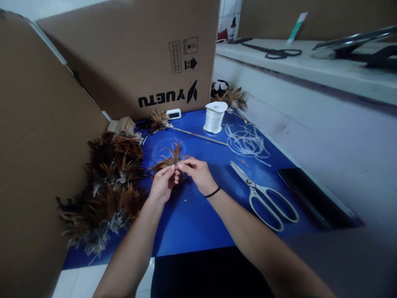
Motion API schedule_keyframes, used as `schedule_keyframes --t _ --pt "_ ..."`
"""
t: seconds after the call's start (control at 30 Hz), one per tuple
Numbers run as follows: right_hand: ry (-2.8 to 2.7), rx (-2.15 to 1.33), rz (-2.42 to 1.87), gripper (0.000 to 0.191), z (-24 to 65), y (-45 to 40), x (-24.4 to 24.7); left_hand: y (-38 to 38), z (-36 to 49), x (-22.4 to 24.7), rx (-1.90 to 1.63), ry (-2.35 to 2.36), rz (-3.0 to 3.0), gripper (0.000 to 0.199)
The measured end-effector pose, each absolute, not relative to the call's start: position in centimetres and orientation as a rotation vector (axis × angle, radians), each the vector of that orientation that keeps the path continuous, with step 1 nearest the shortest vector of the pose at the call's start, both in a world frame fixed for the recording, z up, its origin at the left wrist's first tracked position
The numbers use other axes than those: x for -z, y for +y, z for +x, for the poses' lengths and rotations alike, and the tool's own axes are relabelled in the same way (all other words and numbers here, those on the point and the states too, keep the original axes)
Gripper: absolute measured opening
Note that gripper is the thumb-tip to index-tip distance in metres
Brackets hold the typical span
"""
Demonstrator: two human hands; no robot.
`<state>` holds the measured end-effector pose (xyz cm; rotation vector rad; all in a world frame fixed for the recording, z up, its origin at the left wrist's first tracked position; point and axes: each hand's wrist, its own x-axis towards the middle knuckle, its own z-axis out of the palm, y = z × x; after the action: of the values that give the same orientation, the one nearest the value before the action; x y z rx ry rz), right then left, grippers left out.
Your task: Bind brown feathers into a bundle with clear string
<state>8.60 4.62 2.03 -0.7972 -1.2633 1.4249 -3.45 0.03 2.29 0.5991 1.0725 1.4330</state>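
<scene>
Both hands meet over the middle of the blue table (198,231), pinching one small bunch of brown feathers (173,156). My left hand (163,182) has thumb and fingers closed at the base of the bunch. My right hand (198,174), with a black band at the wrist, pinches the same spot from the other side. The feather tips fan out away from me and to the left. What lies right between the fingertips is too small to make out. Just beyond the hands lies a thin stick (198,135) with feathers (159,122) bound at its left end.
Heaped feather bunches (114,198) fill the left side. A white spool (214,118), loose clear strips (248,142), scissors (263,194) and a black phone-like slab (310,196) lie to the right. Cardboard (130,54) walls the back and left. More scissors (279,53) rest on a ledge (325,66).
</scene>
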Motion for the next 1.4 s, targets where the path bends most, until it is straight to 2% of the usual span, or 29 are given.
schedule_keyframes --t 0.53,0.83,1.1,1.4 --pt "-1.43 -1.105 -0.864 0.008 8.45 4.22 -1.52 0.07 -3.25 -1.87 -1.488 1.162 0.755 0.023" --pt "-1.419 -1.143 -0.892 0.014 8.5 4.1 -1.91 0.11 -3.25 -1.63 -1.561 1.244 0.931 0.022" --pt "-1.45 -1.089 -0.868 0.011 8.78 4.28 -2.16 0.01 -3.08 -1.84 -1.566 1.262 0.923 0.023" --pt "-1.301 -1.313 -0.738 0.011 8.86 4.72 -2.2 0.01 -3.34 -2.44 -1.441 1.095 0.695 0.023"
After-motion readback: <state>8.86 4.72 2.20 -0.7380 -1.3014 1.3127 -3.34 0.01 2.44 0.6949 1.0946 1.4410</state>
